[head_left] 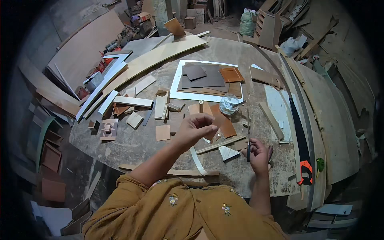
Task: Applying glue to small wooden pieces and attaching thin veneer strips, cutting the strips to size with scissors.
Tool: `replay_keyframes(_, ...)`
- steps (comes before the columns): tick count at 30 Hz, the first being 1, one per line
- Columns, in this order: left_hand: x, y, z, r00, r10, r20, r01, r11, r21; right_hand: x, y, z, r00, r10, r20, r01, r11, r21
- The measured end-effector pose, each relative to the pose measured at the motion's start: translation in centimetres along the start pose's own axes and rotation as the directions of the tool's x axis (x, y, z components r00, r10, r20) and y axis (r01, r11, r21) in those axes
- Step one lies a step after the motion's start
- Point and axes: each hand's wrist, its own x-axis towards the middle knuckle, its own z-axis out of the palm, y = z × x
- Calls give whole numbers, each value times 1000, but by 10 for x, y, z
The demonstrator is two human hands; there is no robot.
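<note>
Reader: What do the hands grip, and where is the piece?

Author: Left hand [200,126] — thumb and fingers pinched on a small, thin brown piece [218,120], held above the middle of the desk [106,153]. Right hand [259,155] — fingers closed on a slender, dark-handled tool [248,149], its tip pointing away from the body; its exact kind cannot be told

Reader: How far along is the work?

Author: Partway, judging by the layout. At left, small parts lie grouped in a patterned panel [109,129]; whether they are fixed cannot be told. The pinched piece is not yet set down, and the tool stands apart from it. Seemingly still unused: the pale square tile [163,133] and the white-topped offcut [229,153]. The clear bowl [229,105] stands beyond the hands, its whitish contents not identifiable
</note>
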Motion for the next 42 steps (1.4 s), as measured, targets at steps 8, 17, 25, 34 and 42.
replay_keyframes(8,-8,10,3,996,-36,87,26,993,118,1,-62,13,888,40,458,-3,997,-82)
replay_keyframes(17,-13,9,-1,995,-83,50,76,989,125,0,-79,17,878,-3,479,148,952,-266)
replay_keyframes(25,-14,5,-3,996,-65,67,55,987,149,-4,-78,20,908,-100,407,224,937,-269)
replay_keyframes(34,-16,0,-3,995,-97,24,92,985,145,-6,-84,22,912,-60,406,168,957,-236)
replay_keyframes(42,-15,-1,0,999,-36,22,32,989,142,-9,-65,24,919,-73,387,137,981,-140)
